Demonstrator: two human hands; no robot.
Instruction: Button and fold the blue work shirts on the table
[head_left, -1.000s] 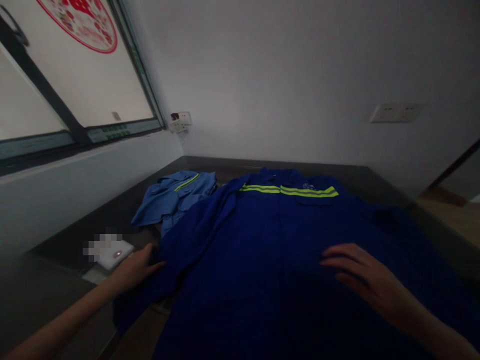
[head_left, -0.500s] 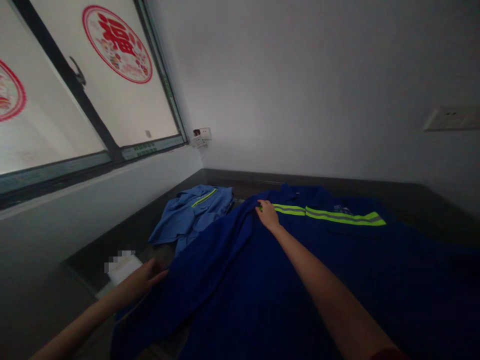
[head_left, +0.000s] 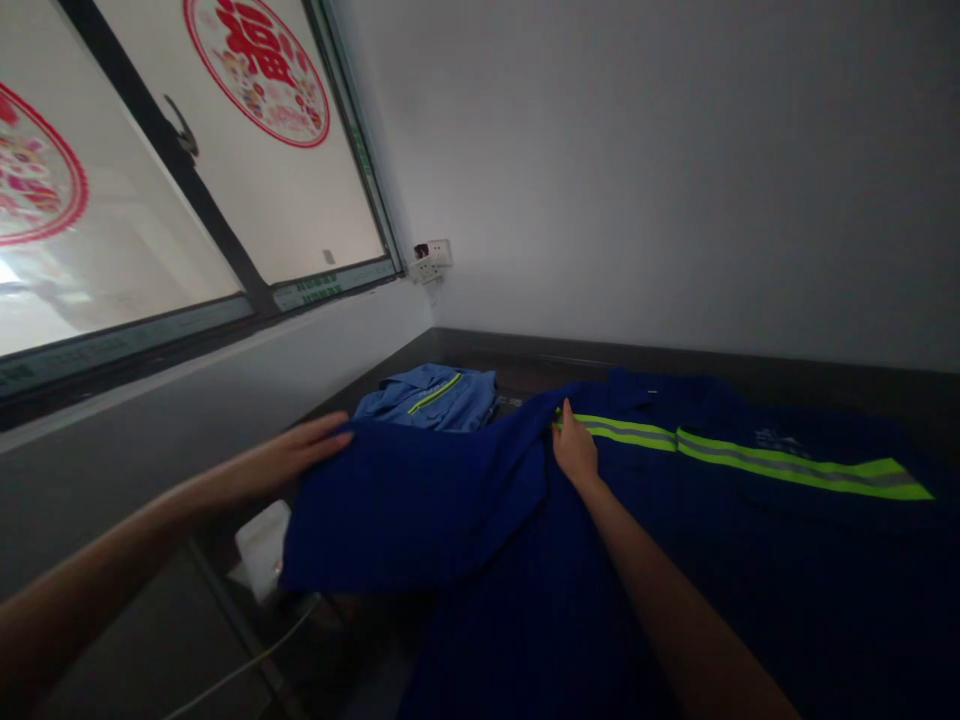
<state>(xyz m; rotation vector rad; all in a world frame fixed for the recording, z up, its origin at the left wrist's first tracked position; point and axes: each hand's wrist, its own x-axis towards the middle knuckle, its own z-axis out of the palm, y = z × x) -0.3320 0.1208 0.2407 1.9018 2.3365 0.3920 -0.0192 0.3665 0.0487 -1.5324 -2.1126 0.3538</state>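
Note:
A dark blue work jacket (head_left: 600, 560) with a yellow-green and grey reflective band lies spread over the dark table. My left hand (head_left: 319, 445) grips the upper edge of its left-side sleeve (head_left: 390, 510) and holds it raised and stretched out to the left. At the shoulder, near the end of the reflective band, my right hand (head_left: 576, 448) pinches the cloth, its thumb pointing up. Behind the lifted sleeve is a lighter blue folded garment (head_left: 439, 395) with a yellow-green stripe, its near part hidden by the sleeve.
The dark table (head_left: 480, 348) meets a plain wall and a window wall at the back. A white object (head_left: 262, 540) sits at the table's left side, partly behind the sleeve. A pale cable (head_left: 255, 660) hangs below. Wall sockets (head_left: 433, 260) are in the corner.
My left hand has risen and lifted the sleeve, which now covers part of the lighter garment. My right hand stays at the shoulder. The camera view has shifted left.

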